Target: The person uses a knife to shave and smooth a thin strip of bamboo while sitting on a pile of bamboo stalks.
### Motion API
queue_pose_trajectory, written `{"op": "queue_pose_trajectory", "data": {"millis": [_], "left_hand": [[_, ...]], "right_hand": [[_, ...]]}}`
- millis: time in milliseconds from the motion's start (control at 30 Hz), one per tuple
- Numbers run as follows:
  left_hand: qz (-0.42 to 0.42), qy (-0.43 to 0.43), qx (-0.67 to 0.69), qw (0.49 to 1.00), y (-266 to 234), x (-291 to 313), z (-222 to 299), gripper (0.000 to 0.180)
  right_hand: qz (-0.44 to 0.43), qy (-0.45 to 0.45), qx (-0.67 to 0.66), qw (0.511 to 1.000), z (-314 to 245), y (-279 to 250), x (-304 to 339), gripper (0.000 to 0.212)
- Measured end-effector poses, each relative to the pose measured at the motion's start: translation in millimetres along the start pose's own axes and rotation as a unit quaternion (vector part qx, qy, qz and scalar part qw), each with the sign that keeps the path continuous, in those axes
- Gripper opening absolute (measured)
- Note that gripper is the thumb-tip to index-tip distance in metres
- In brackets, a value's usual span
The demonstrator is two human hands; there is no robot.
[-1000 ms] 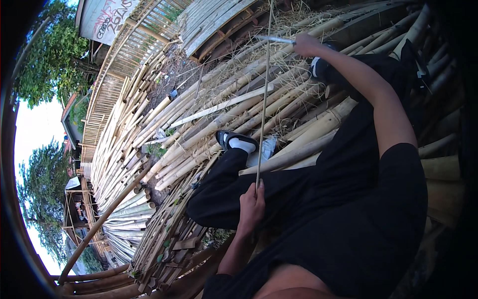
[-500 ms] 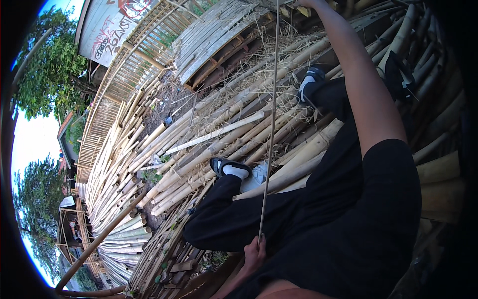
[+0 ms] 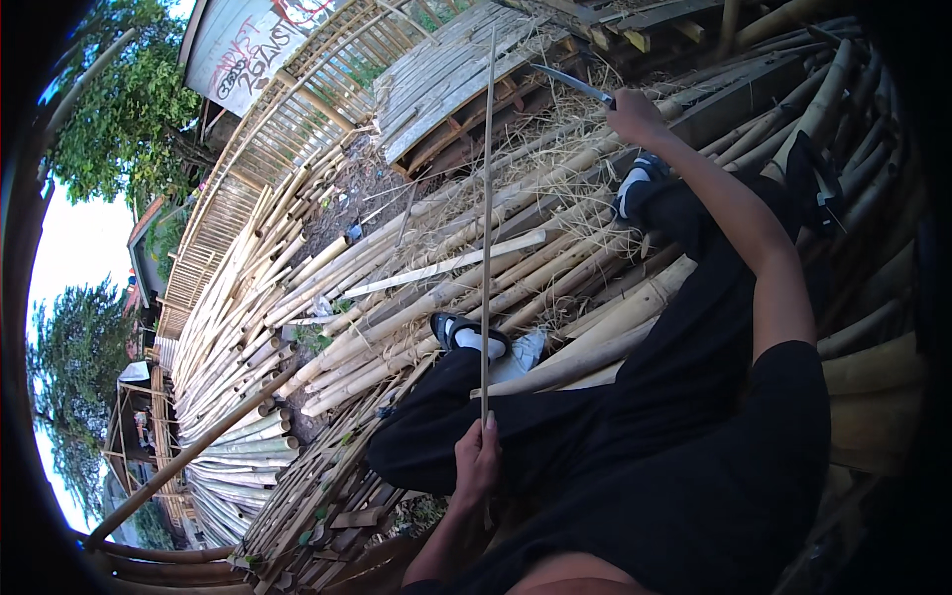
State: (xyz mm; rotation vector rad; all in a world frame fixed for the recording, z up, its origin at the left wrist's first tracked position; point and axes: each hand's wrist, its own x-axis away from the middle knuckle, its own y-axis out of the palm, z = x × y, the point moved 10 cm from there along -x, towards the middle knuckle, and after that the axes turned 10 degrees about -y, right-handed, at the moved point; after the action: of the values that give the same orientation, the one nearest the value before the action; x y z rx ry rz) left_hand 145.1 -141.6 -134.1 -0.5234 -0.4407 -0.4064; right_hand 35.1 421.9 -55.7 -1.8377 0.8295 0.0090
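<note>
A long thin bamboo strip [image 3: 487, 218] stands nearly upright in front of me. My left hand [image 3: 477, 458] is closed round its lower part, above my bent leg, and a short end shows below the fist. Farther out, my right hand [image 3: 635, 117] grips the handle of a knife [image 3: 570, 82]. Its long blade points left toward the strip, and a gap shows between blade and strip. The strip's upper end reaches over a slatted wooden platform [image 3: 446, 74].
Bamboo poles [image 3: 416, 297] lie in heaps under and around my sandalled feet, with loose shavings [image 3: 585, 213] among them. Thinner strips [image 3: 327, 476] are piled at lower left. A bamboo fence [image 3: 233, 213] runs behind, and a slanting pole [image 3: 188, 458] crosses the left side.
My right hand has come back down from the top edge, bringing the knife into view. My left hand has risen slightly and moved left, and the strip has shifted left, now straighter.
</note>
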Motion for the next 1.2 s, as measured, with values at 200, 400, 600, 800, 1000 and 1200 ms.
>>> {"op": "queue_pose_trajectory", "data": {"millis": [200, 400, 600, 800, 1000, 1200], "left_hand": [[0.177, 0.185, -0.314, 0.914, -43.2, -15.1, 118.2, 0.029], [0.263, 0.229, -0.488, 0.801, -77.1, -23.3, 179.6, 0.025], [0.337, 0.356, -0.599, 0.634, -98.3, 14.1, 260.3, 0.019], [0.452, 0.384, -0.617, 0.516, -120.6, 63.4, 324.2, 0.015], [0.644, 0.500, -0.376, 0.441, -99.8, 160.1, 353.4, 0.052], [0.436, 0.567, -0.225, 0.662, -74.5, 96.4, 341.7, 0.046]], "right_hand": [[0.023, -0.304, -0.166, 0.938, -123.0, 9.2, 58.6, 0.026], [0.054, -0.434, -0.094, 0.894, -203.6, -5.1, 77.6, 0.077], [0.118, -0.436, -0.087, 0.888, -215.8, -13.1, 68.4, 0.041], [0.134, -0.469, -0.059, 0.871, -241.5, -18.6, 67.5, 0.023], [0.223, -0.434, -0.173, 0.856, -249.8, -70.7, 45.1, 0.024], [0.165, -0.290, -0.312, 0.890, -250.2, -122.0, 5.2, 0.024]]}}
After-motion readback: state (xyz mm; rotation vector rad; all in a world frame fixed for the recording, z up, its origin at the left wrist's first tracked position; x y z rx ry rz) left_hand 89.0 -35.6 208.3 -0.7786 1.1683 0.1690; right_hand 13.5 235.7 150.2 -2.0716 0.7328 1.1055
